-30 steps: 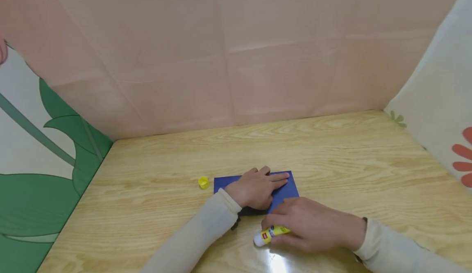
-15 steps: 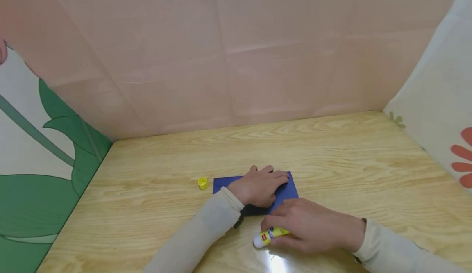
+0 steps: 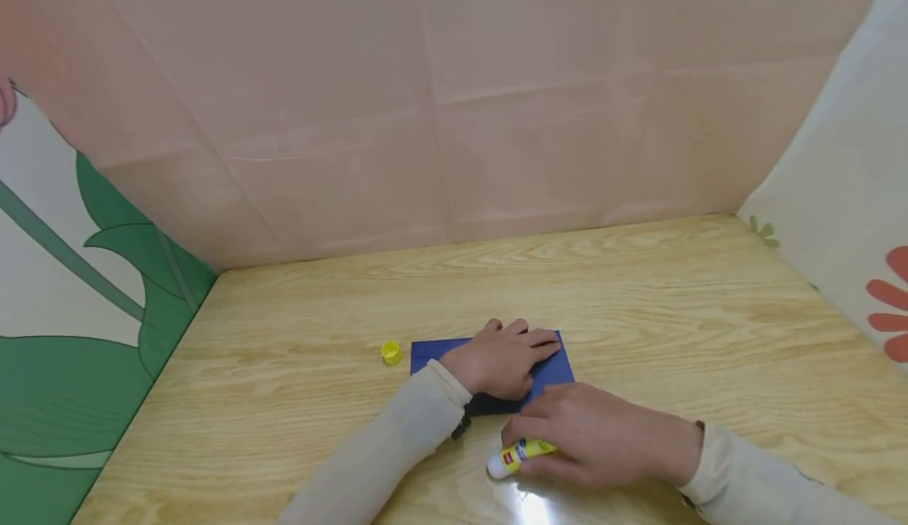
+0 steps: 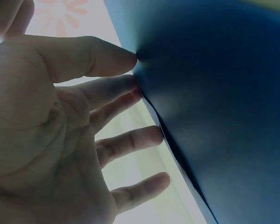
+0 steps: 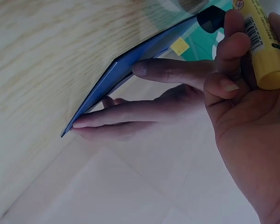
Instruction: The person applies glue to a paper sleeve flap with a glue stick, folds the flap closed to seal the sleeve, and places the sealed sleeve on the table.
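Note:
A folded sheet of blue paper point(image 3: 549, 379) lies on the table in the head view. My left hand point(image 3: 502, 361) presses on it from above, fingers spread toward its far right corner. In the left wrist view, the fingertips and thumb tip touch the blue paper point(image 4: 224, 121) along its folded edge. My right hand point(image 3: 599, 434) grips a yellow glue stick point(image 3: 518, 456) just in front of the paper, its white end pointing left. The glue stick's barcode side point(image 5: 259, 42) shows in the right wrist view, between curled fingers and palm.
A small yellow cap point(image 3: 391, 353) stands on the wooden table point(image 3: 284, 399), left of the paper. Pink cloth point(image 3: 426, 115) hangs behind the table. Printed cloth borders the left side point(image 3: 64, 399) and the right side point(image 3: 837, 194).
The left hand's fingers have spread and bent a little, and the hand has shifted slightly to the right on the paper. My right hand and the glue stick stay almost still.

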The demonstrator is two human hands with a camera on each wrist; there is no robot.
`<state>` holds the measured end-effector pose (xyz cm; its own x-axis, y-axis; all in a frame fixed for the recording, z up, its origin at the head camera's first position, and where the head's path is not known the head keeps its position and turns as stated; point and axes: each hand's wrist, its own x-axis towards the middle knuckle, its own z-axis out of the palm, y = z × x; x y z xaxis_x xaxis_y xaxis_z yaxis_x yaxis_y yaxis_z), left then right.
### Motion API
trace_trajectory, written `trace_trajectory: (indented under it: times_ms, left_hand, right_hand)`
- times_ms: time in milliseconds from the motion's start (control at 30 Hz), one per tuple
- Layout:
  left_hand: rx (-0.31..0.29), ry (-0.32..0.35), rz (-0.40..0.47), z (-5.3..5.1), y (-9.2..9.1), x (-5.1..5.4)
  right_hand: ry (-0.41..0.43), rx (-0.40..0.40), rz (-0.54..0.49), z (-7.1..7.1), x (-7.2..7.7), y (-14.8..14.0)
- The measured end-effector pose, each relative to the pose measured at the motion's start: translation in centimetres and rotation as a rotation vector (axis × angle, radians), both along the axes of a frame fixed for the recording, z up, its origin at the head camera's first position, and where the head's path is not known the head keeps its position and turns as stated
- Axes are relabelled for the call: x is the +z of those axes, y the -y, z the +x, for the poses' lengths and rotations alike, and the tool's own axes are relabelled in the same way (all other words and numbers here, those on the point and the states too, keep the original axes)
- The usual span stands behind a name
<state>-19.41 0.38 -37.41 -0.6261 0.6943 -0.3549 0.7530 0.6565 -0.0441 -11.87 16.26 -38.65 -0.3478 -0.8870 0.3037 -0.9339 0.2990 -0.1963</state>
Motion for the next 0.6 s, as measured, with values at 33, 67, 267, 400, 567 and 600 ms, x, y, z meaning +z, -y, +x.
trace_trajectory:
  times_ms: [33,67,267,400,567,600]
  left_hand:
    - [-0.001,0.005,0.003,0.0,0.1,0.0]
    - [0.003,0.019,0.014,0.0,0.2,0.0]
    - [0.036,0.149,0.11,-0.4,1.3,-0.2]
    - [0.024,0.191,0.145,-0.7,2.0,0.1]
    - [-0.015,0.136,0.108,-0.6,2.2,0.1]
    - [-0.024,0.109,0.087,-0.5,2.1,0.0]
  right_hand:
    - [0.008,-0.001,0.003,0.0,0.0,0.0]
    - [0.018,-0.001,0.008,0.0,0.0,-0.1]
    - [0.064,-0.021,0.046,0.0,0.0,-0.2]
    - [0.049,-0.03,0.058,0.0,0.0,-0.3]
    - [0.051,-0.027,0.059,0.1,0.1,-0.3]
    - [0.054,-0.026,0.06,0.1,0.1,-0.3]
